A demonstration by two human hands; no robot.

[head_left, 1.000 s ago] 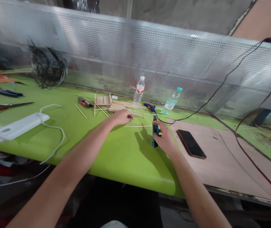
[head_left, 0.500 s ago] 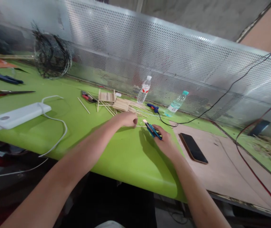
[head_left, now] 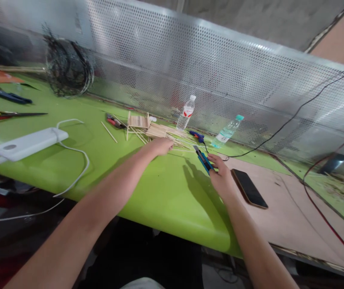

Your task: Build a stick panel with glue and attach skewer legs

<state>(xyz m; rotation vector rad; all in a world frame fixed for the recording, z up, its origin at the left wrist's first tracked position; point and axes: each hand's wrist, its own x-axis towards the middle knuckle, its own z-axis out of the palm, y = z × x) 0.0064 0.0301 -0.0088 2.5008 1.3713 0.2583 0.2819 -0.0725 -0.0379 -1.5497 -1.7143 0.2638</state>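
My left hand (head_left: 163,146) is closed on one end of a thin wooden stick (head_left: 184,150), which points right, low over the green tabletop (head_left: 156,192). In my right hand (head_left: 221,173) is a blue utility knife (head_left: 204,161), its blade tip up and to the left, close to the stick's right end. Beyond my left hand lie a pile of loose sticks (head_left: 178,141) and a small stick-built chair-like piece (head_left: 138,121). Part of that pile is hidden behind my left hand.
Behind the sticks stand two water bottles (head_left: 186,113) (head_left: 228,131), with a blue glue gun (head_left: 196,136) between them. A phone (head_left: 249,188) lies on the board at right. Pliers (head_left: 115,121), a white power strip (head_left: 30,143) and a wire coil (head_left: 68,68) are leftward.
My left hand has shifted slightly away from me, toward the stick pile, and more of the held stick shows. My right hand has moved right with the knife, which now points more upward.
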